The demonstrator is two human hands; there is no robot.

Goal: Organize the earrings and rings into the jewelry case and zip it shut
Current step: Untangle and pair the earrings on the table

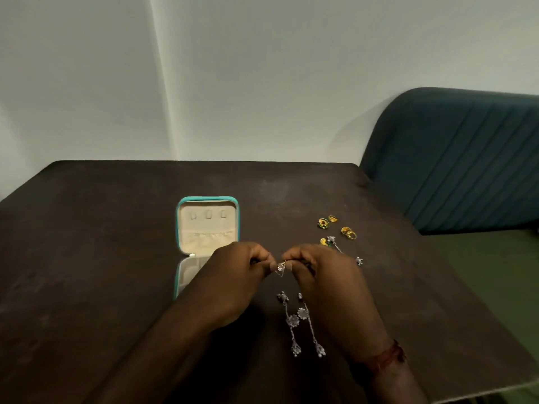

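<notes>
A teal jewelry case (207,223) lies open on the dark table, its cream lid flat at the back and its base partly hidden under my left hand (233,275). My right hand (318,272) meets the left above the table, and both pinch a small clear-stone earring (280,268) between their fingertips. Two long silver dangle earrings (303,325) lie below my hands. Gold rings (348,232) and a yellow-green flower earring (323,223) sit to the right, with more silver pieces (359,260) near my right hand.
The dark brown table (102,258) ends at a white wall behind. A teal padded chair (455,158) stands at the table's right side. A red thread band circles my right wrist (385,360).
</notes>
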